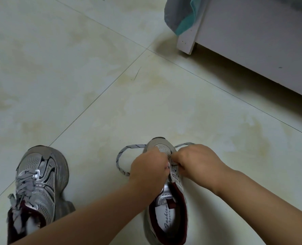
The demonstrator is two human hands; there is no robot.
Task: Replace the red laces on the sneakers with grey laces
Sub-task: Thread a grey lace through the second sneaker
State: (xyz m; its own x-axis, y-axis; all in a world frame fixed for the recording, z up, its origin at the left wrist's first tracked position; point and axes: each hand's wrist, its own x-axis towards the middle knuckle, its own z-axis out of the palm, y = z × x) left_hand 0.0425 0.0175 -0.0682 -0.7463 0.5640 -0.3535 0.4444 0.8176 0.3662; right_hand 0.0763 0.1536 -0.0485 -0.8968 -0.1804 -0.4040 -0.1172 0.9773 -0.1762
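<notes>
Right sneaker point(166, 206) stands on the tiled floor point(93, 85), toe pointing away. Left hand point(149, 167) and right hand point(198, 163) both sit curled over its lower eyelets, each pinching the grey lace point(122, 156), which loops out to either side of the toe. Left sneaker point(38, 183), already laced in grey, stands well apart. White furniture point(252, 41) sits beyond.

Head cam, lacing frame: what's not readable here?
- Eyelets under the left hand and right hand: fingers cover them, so each grip on the grey lace is unclear.
- Heel of the sneaker being laced: cut by bottom edge.
- Laced sneaker: heel blurred, forearm overlaps.
</notes>
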